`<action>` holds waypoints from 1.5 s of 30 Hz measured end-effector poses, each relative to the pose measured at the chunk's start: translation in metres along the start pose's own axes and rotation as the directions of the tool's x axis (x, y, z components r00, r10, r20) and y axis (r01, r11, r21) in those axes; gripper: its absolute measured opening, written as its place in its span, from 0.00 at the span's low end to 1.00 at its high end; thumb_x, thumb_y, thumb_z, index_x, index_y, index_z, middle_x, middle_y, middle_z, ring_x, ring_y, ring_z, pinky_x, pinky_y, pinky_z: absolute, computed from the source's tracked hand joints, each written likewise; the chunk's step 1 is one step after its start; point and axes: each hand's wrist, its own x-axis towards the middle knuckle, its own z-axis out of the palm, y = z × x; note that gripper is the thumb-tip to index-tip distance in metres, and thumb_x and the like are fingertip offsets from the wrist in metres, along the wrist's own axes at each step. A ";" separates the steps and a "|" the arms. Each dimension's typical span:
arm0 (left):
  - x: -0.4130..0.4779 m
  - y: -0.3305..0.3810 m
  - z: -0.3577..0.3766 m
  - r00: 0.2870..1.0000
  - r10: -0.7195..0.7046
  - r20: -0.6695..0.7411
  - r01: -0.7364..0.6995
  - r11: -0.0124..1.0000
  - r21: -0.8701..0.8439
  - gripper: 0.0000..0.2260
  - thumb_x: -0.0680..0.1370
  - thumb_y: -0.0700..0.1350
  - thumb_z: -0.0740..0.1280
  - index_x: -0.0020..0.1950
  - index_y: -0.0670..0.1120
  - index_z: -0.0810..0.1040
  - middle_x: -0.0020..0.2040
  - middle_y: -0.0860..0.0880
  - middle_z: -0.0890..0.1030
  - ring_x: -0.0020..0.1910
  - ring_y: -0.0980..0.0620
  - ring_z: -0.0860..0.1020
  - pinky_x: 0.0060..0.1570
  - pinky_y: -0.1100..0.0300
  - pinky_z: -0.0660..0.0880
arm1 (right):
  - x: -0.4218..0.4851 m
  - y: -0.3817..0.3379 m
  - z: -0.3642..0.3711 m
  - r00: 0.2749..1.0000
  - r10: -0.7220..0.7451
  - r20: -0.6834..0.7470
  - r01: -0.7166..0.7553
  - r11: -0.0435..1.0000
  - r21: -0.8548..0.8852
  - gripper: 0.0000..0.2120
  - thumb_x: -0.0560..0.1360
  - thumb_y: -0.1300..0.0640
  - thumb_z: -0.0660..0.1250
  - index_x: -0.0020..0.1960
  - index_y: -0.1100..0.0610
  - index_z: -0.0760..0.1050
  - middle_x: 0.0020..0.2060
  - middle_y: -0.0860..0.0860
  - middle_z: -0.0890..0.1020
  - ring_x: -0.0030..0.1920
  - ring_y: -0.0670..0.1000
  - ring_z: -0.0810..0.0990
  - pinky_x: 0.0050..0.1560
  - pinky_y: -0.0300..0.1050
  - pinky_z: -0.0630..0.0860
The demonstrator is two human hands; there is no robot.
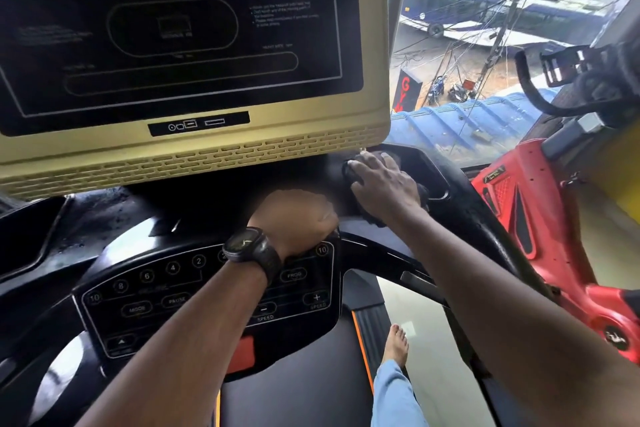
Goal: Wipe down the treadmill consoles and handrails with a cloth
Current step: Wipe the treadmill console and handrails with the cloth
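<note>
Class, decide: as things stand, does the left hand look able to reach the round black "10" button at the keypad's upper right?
Probably yes. The left hand grips the console edge just above the round black "10" button, and nothing lies between them. The right hand presses the dark cloth farther right, clear of it.

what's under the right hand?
A dark cloth shows under the right hand, pressed on the console's black right tray. The tray surface beneath them is covered.

Both arms reach forward; the left hand point(298, 215) is a closed fist, the right hand point(381, 180) lies palm-down, fingers point(363, 166) curled.
</note>
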 end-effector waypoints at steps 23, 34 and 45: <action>0.000 -0.001 0.003 0.999 -0.023 -0.030 0.024 0.999 0.033 0.17 0.80 0.59 0.55 0.47 0.51 0.79 0.40 0.52 0.81 0.38 0.51 0.77 0.39 0.55 0.68 | 0.040 -0.025 -0.009 0.969 0.245 -0.024 -0.241 0.963 0.120 0.12 0.79 0.52 0.59 0.59 0.53 0.76 0.63 0.58 0.76 0.67 0.60 0.70 0.57 0.55 0.69; -0.001 -0.002 0.004 0.999 0.003 -0.042 -0.001 0.999 0.052 0.17 0.79 0.59 0.55 0.47 0.52 0.79 0.41 0.52 0.82 0.38 0.51 0.77 0.38 0.55 0.67 | -0.020 0.008 0.000 0.998 0.009 -0.055 -0.012 0.998 -0.067 0.22 0.79 0.47 0.59 0.73 0.42 0.71 0.74 0.49 0.68 0.71 0.57 0.68 0.64 0.57 0.70; 0.000 -0.001 0.001 0.999 0.047 -0.018 -0.046 0.997 0.057 0.17 0.79 0.61 0.57 0.44 0.51 0.77 0.39 0.53 0.79 0.38 0.50 0.77 0.41 0.53 0.73 | -0.040 0.038 0.016 0.875 -0.478 -0.077 0.419 0.827 -0.375 0.22 0.80 0.43 0.55 0.72 0.42 0.73 0.73 0.49 0.73 0.72 0.61 0.71 0.62 0.60 0.75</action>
